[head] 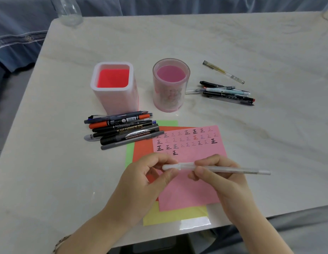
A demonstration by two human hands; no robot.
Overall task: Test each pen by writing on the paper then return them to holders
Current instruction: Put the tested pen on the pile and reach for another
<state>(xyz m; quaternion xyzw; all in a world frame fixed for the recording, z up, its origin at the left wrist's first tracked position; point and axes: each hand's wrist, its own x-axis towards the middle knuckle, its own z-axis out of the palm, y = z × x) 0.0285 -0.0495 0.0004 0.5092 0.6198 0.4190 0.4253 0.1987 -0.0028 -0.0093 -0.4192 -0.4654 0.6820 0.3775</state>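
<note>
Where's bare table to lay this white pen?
Bare white marble table behind the square pink holder and round clear holder, also right of the pink paper sheet, nearer than the loose pen cluster. Crowded: the dark marker pile before the square holder.

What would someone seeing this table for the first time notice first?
Probably the left hand and right hand at the front, both holding a white pen over a pink paper bearing rows of test marks. Behind stand a square holder, bright red inside, and a round pink holder, both empty, with a pile of pens before the square one.
</note>
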